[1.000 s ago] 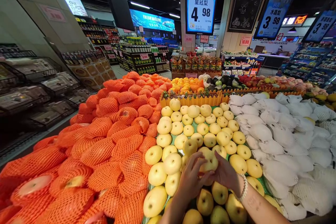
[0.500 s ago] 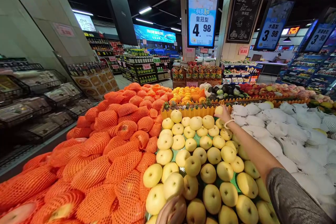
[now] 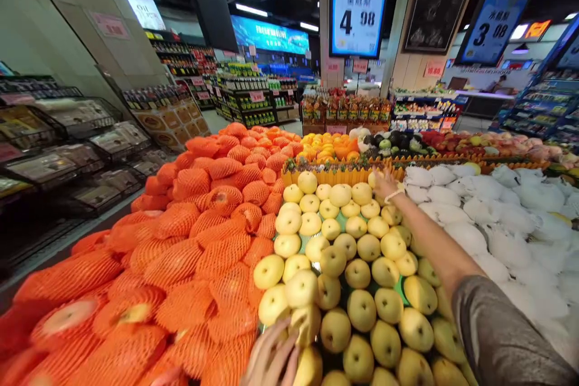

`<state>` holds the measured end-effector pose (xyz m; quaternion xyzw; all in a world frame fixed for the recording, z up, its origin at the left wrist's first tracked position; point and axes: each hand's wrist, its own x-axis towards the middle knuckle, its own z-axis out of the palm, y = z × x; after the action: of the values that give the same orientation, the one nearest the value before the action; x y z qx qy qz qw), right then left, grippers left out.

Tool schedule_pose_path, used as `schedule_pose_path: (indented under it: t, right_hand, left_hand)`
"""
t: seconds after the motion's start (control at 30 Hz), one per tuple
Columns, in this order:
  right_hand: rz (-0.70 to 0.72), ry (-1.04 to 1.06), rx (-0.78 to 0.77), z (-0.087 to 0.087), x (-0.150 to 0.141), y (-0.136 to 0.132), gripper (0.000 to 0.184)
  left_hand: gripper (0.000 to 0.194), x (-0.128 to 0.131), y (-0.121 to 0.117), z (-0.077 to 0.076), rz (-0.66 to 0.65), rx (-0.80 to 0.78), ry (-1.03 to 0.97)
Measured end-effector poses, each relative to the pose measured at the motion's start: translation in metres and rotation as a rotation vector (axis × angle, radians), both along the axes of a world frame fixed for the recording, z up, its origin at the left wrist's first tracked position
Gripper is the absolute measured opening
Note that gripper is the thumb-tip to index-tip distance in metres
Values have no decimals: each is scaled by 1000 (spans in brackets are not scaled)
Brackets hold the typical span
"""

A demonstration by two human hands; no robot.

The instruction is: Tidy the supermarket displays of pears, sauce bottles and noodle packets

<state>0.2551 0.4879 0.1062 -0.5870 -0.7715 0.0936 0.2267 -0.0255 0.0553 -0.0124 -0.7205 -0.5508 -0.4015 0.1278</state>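
Note:
Yellow pears (image 3: pixel 362 310) lie in rows on a green liner in the middle of the display. My left hand (image 3: pixel 271 356) is low in the head view, its fingers stretched out and lying against a pear (image 3: pixel 306 322) at the near left of the rows. At the far end, my right hand (image 3: pixel 386 184), with a beaded bracelet (image 3: pixel 394 195) on the wrist, reaches to the back right corner. Its fingers look spread beside a pear (image 3: pixel 373 179) near the fence; blur hides whether they touch it.
Pink-orange foam-netted fruit (image 3: pixel 199 265) is heaped to the left, white-netted fruit (image 3: pixel 488 211) to the right. A low yellow picket fence (image 3: pixel 325 177) runs behind the pears. Beyond it lie oranges (image 3: pixel 335 146) and other fruit. A price screen (image 3: pixel 360 6) hangs above.
The view has tipped down. My left hand has come further into view, fingers now extended over a pear. My right hand's fingers have spread from the pear they were on.

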Motion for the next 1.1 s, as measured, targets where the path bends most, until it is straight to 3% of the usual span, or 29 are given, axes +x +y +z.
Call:
schedule_pose_path:
  t: [0.07,0.1,0.17,0.2,0.23,0.3,0.33,0.4,0.5,0.6,0.73,0.9,1.1]
  right_hand:
    - [64,16,44,21,9,-46,84]
    - [160,78,154,30,16,-78,80]
    - [358,179,223,41,35,-155,68]
    - [427,198,167,41,45,-197,60]
    - [513,180,50,35,56,-239,55]
    - [610,118,-246,8,74,-313,48]
    - [614,80,-373,-12,81,-343,44]
    - [518,51,-462,-56,90,-385,41]
    - [342,22,-474,-111,87,-420,47]
    - [269,-13,-425,-140,73,-440,50]
    - [163,-62,-257,-158,50,-461,53]
    - [-70,-158,-94,-183,37,-480,75]
    - [-105,-88,-44,-195,40,-478,54]
  left_hand:
    - [28,-2,-9,14,35,-17,-29]
    - [26,-4,-14,18,46,-33,-46]
    - [22,-5,-25,19,44,-78,-69]
    - [21,-5,-31,16,23,-120,-70]
    - [20,-3,-38,11,-5,-169,-63]
    - [20,5,-50,-1,-74,-296,-34]
    - [20,11,-55,-8,-114,-359,-12]
    - [25,24,-62,-21,-195,-493,26]
    - [38,44,-66,-36,-286,-702,45]
    - [54,61,-64,-46,-300,-808,43]
    - [74,78,-54,-51,-232,-855,146]
    - [67,83,-36,-45,-241,-901,237]
    - [59,76,-32,-43,-323,-867,266]
